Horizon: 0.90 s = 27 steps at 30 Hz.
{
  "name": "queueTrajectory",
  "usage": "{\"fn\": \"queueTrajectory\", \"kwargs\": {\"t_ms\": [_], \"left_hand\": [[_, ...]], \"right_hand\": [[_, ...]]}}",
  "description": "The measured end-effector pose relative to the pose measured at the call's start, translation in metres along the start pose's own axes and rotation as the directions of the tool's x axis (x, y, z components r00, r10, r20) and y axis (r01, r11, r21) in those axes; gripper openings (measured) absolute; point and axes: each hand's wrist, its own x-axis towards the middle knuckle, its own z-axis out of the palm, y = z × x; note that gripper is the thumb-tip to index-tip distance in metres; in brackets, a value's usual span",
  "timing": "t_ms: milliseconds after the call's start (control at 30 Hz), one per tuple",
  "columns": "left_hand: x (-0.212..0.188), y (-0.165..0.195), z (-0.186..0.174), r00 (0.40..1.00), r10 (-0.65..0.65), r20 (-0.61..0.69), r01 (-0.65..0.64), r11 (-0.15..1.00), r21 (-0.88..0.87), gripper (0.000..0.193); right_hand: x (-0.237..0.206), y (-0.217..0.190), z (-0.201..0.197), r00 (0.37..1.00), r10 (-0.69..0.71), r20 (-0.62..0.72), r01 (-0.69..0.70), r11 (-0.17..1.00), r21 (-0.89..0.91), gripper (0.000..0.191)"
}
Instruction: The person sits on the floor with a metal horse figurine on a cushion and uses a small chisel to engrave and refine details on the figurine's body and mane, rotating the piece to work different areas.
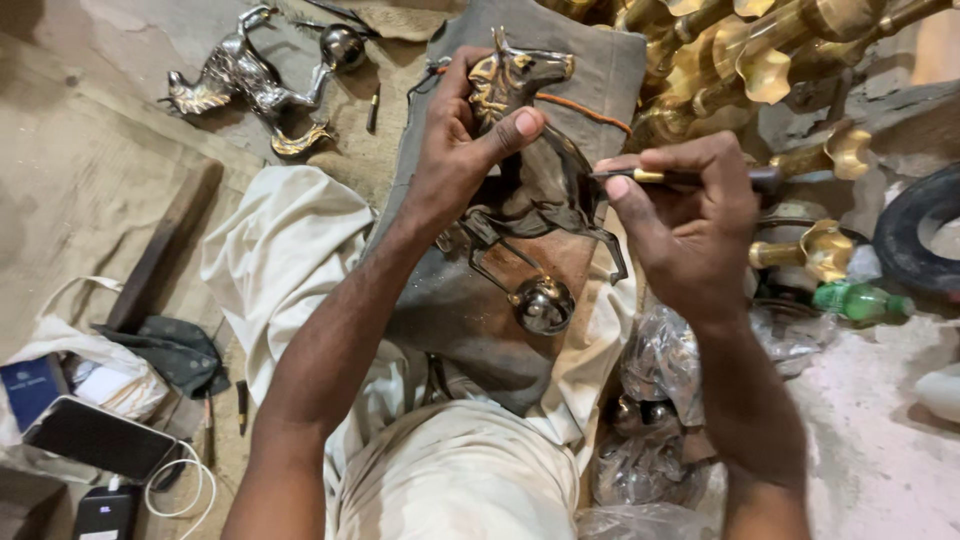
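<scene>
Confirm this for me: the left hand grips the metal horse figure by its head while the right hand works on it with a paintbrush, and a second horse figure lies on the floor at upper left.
One detail is wrong. In the head view the right hand holds a thin pointed metal tool, not a paintbrush. The rest stands: the left hand grips the horse figure by its head, and a second horse figure lies at upper left.

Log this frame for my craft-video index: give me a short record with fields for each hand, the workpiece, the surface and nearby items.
left hand: the left hand grips the metal horse figure at its neck, thumb across it
right hand: the right hand holds a thin tool, tip at the horse's back
workpiece: rearing horse, dark body, brass-coloured head, on a ball
surface: grey cloth pad over the lap
nearby: second horse figure on the floor, brass pieces, green bottle, phone
</scene>
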Motion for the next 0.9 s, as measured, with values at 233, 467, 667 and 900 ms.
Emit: {"fn": "queueTrajectory", "kwargs": {"t_ms": [233,467,667,900], "left_hand": [[-0.001,-0.002,-0.001,1.000,-0.007,-0.010,0.007,1.000,0.000,0.045],[0.000,-0.004,0.000,1.000,-0.019,-0.004,0.019,0.998,-0.067,0.045],[-0.002,-0.002,0.001,1.000,-0.012,-0.019,0.012,1.000,-0.007,0.047],[0.001,-0.004,0.002,0.999,-0.026,0.019,0.027,0.999,-0.026,0.048]], "right_hand": [[0.002,0.027,0.007,0.998,-0.005,-0.068,0.008,0.999,0.051,0.029],[0.014,0.038,0.000,1.000,-0.005,-0.018,0.008,0.990,0.144,0.025],[0.024,0.042,-0.007,0.997,-0.056,0.046,0.051,0.994,0.093,0.024],[0.014,0.039,-0.010,0.998,-0.067,0.019,0.067,0.997,0.038,0.023]]}}
